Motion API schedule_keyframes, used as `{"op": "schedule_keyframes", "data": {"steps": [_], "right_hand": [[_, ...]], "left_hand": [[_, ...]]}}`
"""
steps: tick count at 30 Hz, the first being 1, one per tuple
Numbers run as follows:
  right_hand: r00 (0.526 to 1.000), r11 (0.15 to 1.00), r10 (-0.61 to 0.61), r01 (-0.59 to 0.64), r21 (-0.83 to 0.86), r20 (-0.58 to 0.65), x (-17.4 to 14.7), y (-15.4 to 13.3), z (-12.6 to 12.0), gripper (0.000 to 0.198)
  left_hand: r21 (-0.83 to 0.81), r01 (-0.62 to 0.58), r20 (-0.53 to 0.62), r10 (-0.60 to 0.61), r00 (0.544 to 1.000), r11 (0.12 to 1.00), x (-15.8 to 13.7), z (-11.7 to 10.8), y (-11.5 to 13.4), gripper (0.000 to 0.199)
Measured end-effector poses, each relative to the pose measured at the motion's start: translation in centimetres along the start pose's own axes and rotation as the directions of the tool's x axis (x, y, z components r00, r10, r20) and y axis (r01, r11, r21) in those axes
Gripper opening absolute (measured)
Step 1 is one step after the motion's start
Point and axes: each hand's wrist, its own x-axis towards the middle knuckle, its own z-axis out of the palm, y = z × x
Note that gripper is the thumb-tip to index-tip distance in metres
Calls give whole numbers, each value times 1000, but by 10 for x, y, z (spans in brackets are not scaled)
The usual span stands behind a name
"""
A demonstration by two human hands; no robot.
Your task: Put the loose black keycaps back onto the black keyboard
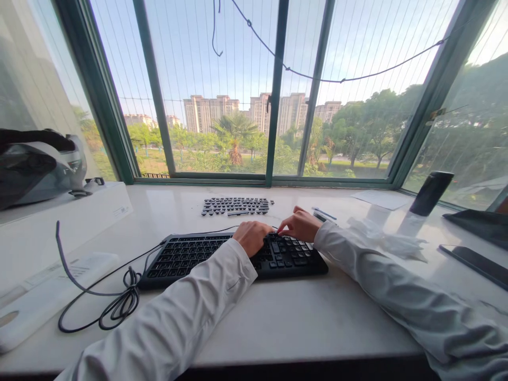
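Observation:
A black keyboard (186, 254) lies on the white sill. Its left section shows rows of square key sockets without caps, while caps sit on part of the right section. My left hand (253, 238) rests over the middle of the keyboard, fingers curled and pressed together toward its back row. Just to the right, my right hand (302, 224) has its fingers bent and pinched at the same back row, the tips almost meeting those of my left. Whatever is between the fingertips is too small to tell. Loose black keycaps (238, 205) stand in rows behind the keyboard.
A coiled cable (125, 301) lies left of the keyboard, near a white box (99, 209) and a white power strip-like object (47, 291). To the right are clear plastic wrapping (389, 238), a black upright object (432, 193) and a dark phone (480, 264). Windows rise behind.

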Motion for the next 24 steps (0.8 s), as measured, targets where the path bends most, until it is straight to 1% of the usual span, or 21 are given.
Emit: {"op": "schedule_keyframes", "data": {"steps": [6,13,19,24], "right_hand": [[998,990,-62,65,-124,28,0,-5,-2,22],[998,988,-62,62,-142,8,-1,-5,0,22],[998,989,-66,67,-135,11,-1,-5,-1,22],[998,985,-52,54,-166,19,0,-6,-1,21]], "left_hand": [[45,-33,6,33,999,998,0,2,1,47],[61,-32,29,30,999,998,0,0,3,50],[66,-16,45,13,999,998,-1,-2,4,47],[66,-9,60,5,998,998,0,-3,5,42]]}}
